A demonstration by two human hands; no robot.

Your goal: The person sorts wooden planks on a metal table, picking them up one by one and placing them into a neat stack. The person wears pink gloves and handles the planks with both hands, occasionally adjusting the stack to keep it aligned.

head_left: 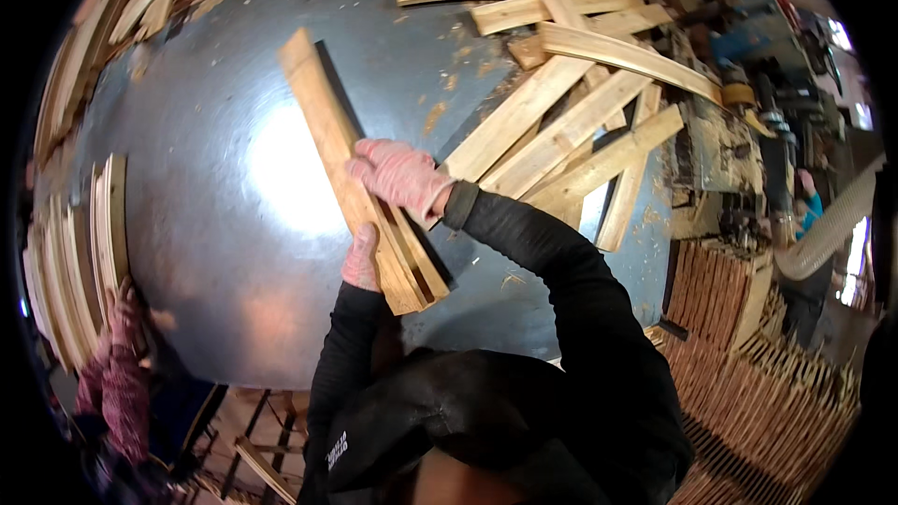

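Observation:
A couple of pale wooden boards (327,136) lie together, slanting from far left to near right above the grey metal tabletop (206,93). My left hand (362,260), in a pink-and-white glove, grips their left edge close to the near end. Farther along, my right hand (402,175), gloved the same way, is closed over the right edge around mid-length. Its fingers lie across the upper board. The lower board shows only at its near end, and part of each hand's grip is hidden behind the wood.
A loose, crisscrossed heap of boards (571,140) covers the right of the table, with sawdust around it. At the left, another person's hand (122,318) touches upright boards (110,220). Stacked slats (711,299) stand at the right, near machinery (767,122) and a hose (832,224).

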